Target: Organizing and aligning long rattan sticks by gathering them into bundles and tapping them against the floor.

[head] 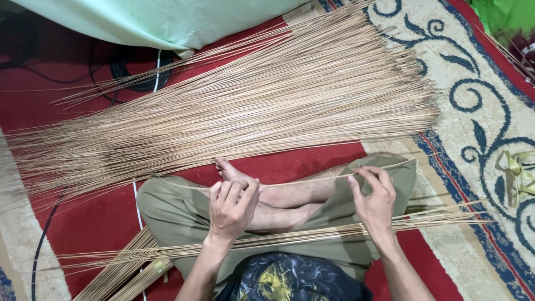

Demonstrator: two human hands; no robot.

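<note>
One thin stick (301,181) is pinched at both ends between the left hand (231,206) and right hand (374,198), above the crossed legs. A small bundle (312,234) lies across the lap; the big pile (251,106) on the red carpet (89,223) looks untouched.

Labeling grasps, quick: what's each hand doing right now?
Left hand: shut, pinching one thin stick.
Right hand: shut, pinching the same stick further along.
</note>
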